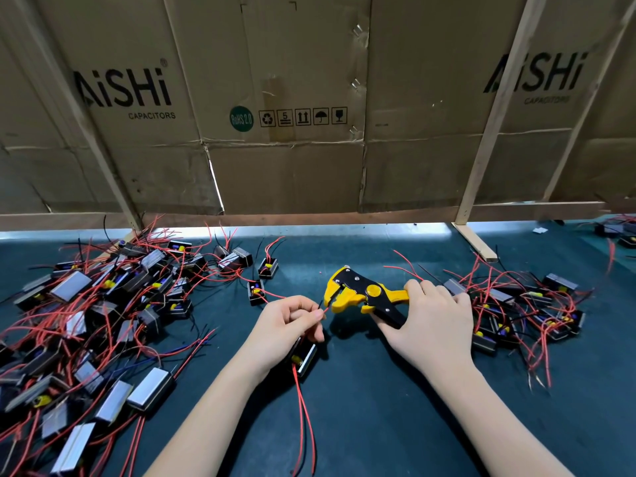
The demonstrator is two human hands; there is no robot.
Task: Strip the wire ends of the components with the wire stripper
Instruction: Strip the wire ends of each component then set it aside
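Left hand (289, 320) pinching red wire (326, 309) at stripper's mouth, right hand (433, 321) gripping wire stripper (361, 292) handles

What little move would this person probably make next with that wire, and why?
Probably the left hand slides the red wire's tip on into the open mouth of the yellow-and-black wire stripper, which the right hand holds by its handles. The tip sits just short of the mouth, so nothing can be stripped yet.
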